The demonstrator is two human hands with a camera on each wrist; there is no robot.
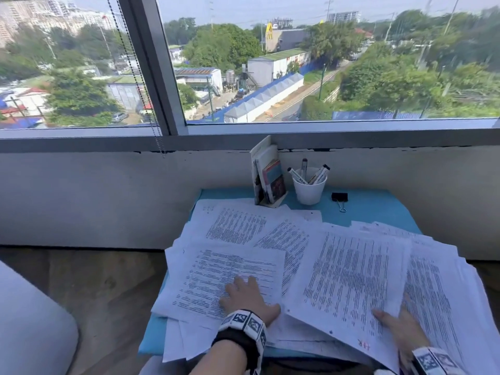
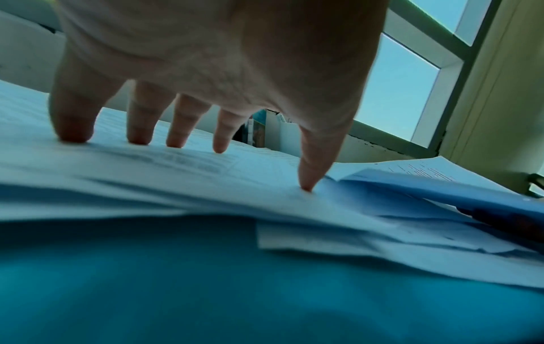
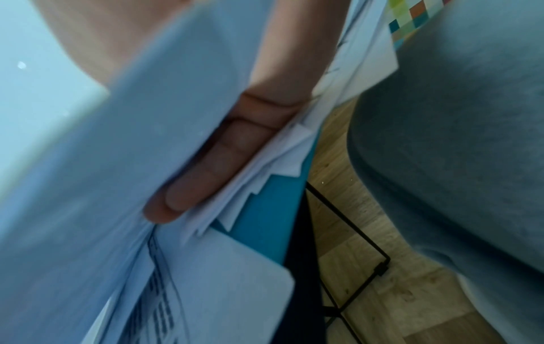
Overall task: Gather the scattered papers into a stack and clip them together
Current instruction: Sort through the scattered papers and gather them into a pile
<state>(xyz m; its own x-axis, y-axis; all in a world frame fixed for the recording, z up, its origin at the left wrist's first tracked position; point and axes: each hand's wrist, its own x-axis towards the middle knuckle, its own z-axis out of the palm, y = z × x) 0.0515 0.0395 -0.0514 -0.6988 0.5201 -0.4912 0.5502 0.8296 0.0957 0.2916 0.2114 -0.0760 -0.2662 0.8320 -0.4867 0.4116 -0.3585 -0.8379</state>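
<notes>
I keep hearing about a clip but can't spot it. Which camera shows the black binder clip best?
The head view. The binder clip lies in plain sight on the blue table, right of the white cup, beyond the papers. The left wrist and right wrist views show no recognizable clip, only hands and papers.

We saw the printed papers (image 1: pixel 270 253) lying fanned and overlapping, unstacked; nearer the window (image 1: pixel 324 63) lay the black binder clip (image 1: pixel 339 197), unattached.

The papers (image 1: pixel 349 277) are white with rows of black print, and one has red marks. The counter (image 1: pixel 378 209) is blue. The clip (image 1: pixel 339 197) is black, the cup (image 1: pixel 308 190) white, the wristbands (image 1: pixel 243 323) black-and-white checked.
</notes>
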